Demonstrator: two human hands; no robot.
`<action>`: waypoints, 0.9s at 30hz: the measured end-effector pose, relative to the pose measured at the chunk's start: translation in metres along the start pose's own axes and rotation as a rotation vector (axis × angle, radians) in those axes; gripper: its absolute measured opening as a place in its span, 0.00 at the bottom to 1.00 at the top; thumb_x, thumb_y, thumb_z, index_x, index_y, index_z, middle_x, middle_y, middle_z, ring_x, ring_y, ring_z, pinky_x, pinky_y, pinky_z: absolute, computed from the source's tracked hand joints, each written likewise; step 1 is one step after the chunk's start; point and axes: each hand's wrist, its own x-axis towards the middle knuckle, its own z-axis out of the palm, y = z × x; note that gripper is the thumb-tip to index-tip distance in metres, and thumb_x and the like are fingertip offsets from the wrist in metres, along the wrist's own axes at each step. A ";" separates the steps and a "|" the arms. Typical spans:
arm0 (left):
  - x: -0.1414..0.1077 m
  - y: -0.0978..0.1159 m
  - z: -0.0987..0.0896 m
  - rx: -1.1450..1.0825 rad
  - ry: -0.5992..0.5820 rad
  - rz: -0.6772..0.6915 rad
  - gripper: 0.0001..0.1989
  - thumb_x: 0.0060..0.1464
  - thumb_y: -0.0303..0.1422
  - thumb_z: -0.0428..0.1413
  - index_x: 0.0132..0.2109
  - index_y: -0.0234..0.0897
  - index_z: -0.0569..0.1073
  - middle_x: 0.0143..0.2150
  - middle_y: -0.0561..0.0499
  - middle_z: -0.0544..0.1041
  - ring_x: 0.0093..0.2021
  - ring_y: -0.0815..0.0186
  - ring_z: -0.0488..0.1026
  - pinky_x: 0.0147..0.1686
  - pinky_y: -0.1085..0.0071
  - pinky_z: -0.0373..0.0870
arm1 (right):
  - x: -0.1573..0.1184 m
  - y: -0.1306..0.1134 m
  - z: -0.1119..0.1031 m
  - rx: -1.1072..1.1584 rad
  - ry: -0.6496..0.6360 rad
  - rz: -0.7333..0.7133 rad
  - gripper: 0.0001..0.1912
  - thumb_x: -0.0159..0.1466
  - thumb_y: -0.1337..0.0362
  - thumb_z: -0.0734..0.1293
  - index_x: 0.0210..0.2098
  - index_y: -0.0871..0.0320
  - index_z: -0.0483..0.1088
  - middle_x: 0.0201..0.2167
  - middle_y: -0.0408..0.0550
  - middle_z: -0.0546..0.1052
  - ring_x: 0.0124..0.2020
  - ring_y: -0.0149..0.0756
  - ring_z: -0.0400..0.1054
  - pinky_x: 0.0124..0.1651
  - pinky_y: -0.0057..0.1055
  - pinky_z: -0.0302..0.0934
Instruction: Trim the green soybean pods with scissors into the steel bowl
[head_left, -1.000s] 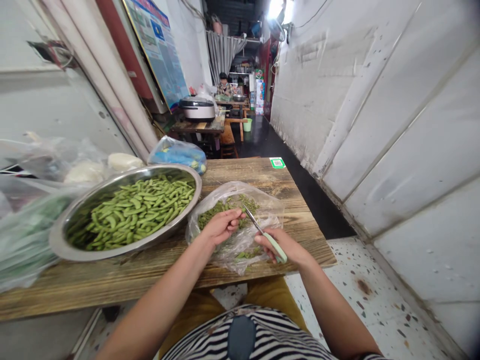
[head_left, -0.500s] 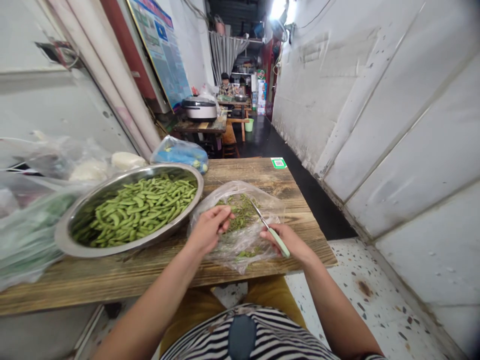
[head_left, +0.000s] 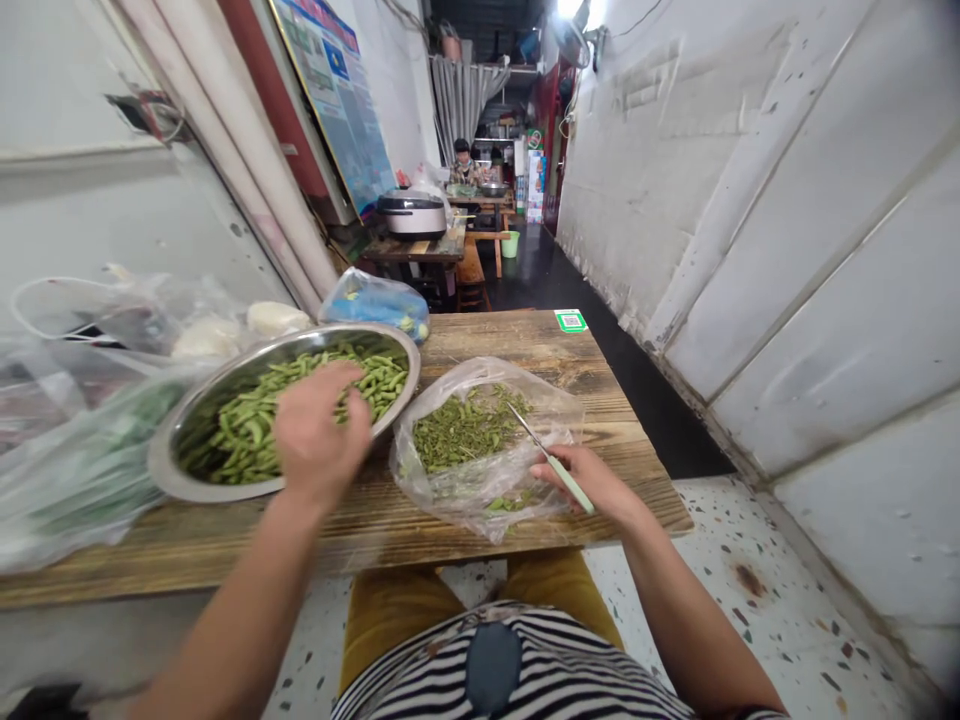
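Over a steel bowl [head_left: 161, 470] of green pods [head_left: 251, 420] is my left hand [head_left: 321, 425], blurred by motion, fingers bent toward the pods; whether it grips anything is hidden. My right hand [head_left: 581, 478] is closed on scissors [head_left: 568, 484] with pale green handles, their metal blades pointing up and left. Under the blades, a clear plastic bag [head_left: 457, 490] lies spread on the wooden table [head_left: 637, 480], with small green trimmings [head_left: 461, 430] on it.
Plastic bags [head_left: 97, 460] of produce lie left of the bowl, and a blue bag [head_left: 375, 303] sits behind it. A green code card [head_left: 571, 320] is at the table's far edge. Farther back are a cooker [head_left: 412, 215] and a seated person [head_left: 463, 165].
My left hand has moved left from above the plastic bag to over the bowl. My right hand still holds the scissors above the bag. The view has shifted slightly.
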 end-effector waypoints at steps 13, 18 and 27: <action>-0.008 0.005 0.160 0.134 -0.769 -0.264 0.05 0.52 0.32 0.57 0.32 0.36 0.74 0.39 0.41 0.77 0.47 0.54 0.72 0.45 0.64 0.65 | 0.001 0.010 0.003 -0.117 0.011 -0.023 0.22 0.58 0.45 0.67 0.25 0.59 0.66 0.20 0.39 0.63 0.24 0.29 0.54 0.28 0.25 0.48; -0.007 0.006 0.166 -0.091 -0.787 -0.069 0.04 0.49 0.32 0.59 0.32 0.37 0.77 0.31 0.50 0.77 0.35 0.63 0.72 0.37 0.70 0.65 | -0.001 0.011 0.001 -0.147 0.026 -0.013 0.22 0.58 0.46 0.66 0.25 0.59 0.64 0.21 0.40 0.63 0.25 0.29 0.55 0.29 0.25 0.48; -0.012 0.013 0.146 -0.549 -0.750 -0.361 0.14 0.44 0.39 0.61 0.36 0.35 0.78 0.32 0.50 0.79 0.33 0.63 0.71 0.38 0.68 0.65 | 0.002 0.007 0.003 -0.240 0.070 0.026 0.21 0.59 0.46 0.65 0.28 0.58 0.68 0.24 0.43 0.68 0.27 0.32 0.59 0.30 0.26 0.48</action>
